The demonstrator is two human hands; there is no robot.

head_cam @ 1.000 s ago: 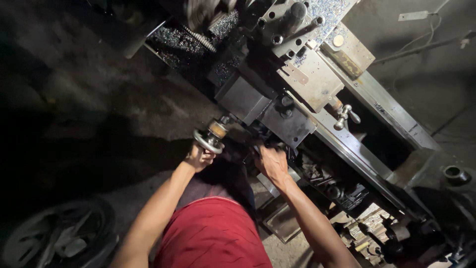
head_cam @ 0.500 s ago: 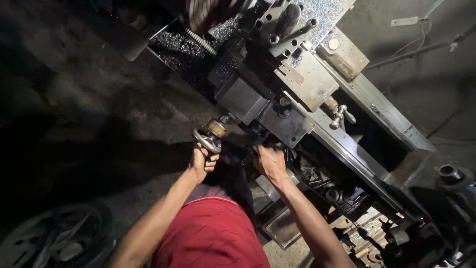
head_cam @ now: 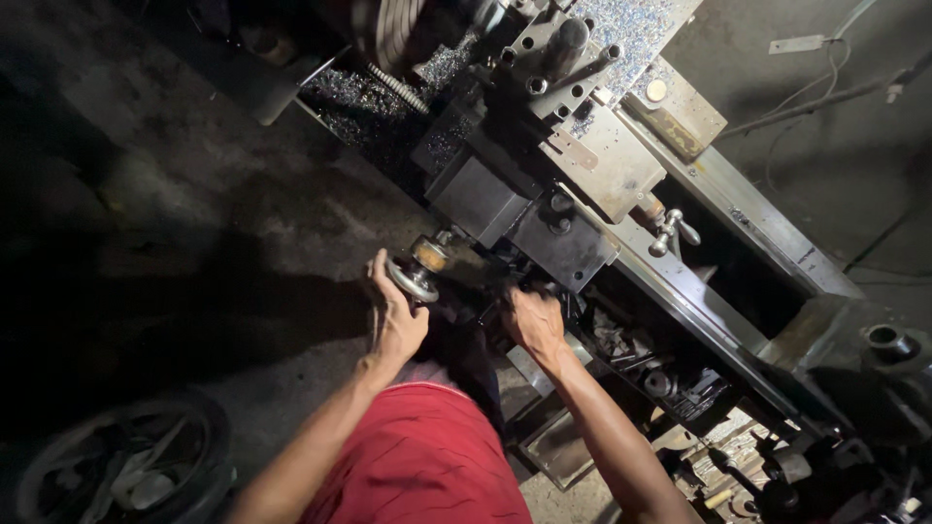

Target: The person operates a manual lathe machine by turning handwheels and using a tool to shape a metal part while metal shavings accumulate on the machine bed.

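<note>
Handwheel (head_cam: 415, 278) gripped by left hand (head_cam: 396, 320); right hand (head_cam: 533, 322) beside, on lathe (head_cam: 602, 175).

A round wheel (head_cam: 116, 466) lies on the dark floor (head_cam: 146, 194). Shiny metal chips (head_cam: 636, 24) sit up top. A small lever (head_cam: 670, 231) sticks out. Wires (head_cam: 835, 92) hang on the wall.

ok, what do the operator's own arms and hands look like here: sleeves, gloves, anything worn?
Both arms are bare from the frame's bottom edge to the fingertips: no sleeves, gloves, watch or bands show on the left hand or the right hand. Any rings are too small to tell. The only clothing in view is a red garment with faint dark stripes, between the forearms.
</note>
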